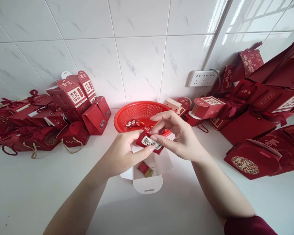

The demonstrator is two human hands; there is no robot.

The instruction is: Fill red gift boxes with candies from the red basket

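Between both hands is a small red wrapped candy [147,141] with a white label and dark characters. My left hand [123,152] pinches its left side between thumb and fingers. The thumb and fingertips of my right hand [174,137] grip it from the right and above. Right below them lies an opened white-lined box [148,186], its flaps spread and a slotted flap toward me. Inside it rests a red and gold packet [145,169]. Behind the hands stands a red plastic basket [123,112] with several wrapped candies [134,123] in it, partly hidden by my fingers.
Several red gift boxes [73,94] are piled on the left, some with rope handles. More red boxes and bags [254,127] are stacked on the right. A white power strip [203,78] with a dark cable is against the tiled wall [142,65]. The white tabletop [186,209] spreads in front.
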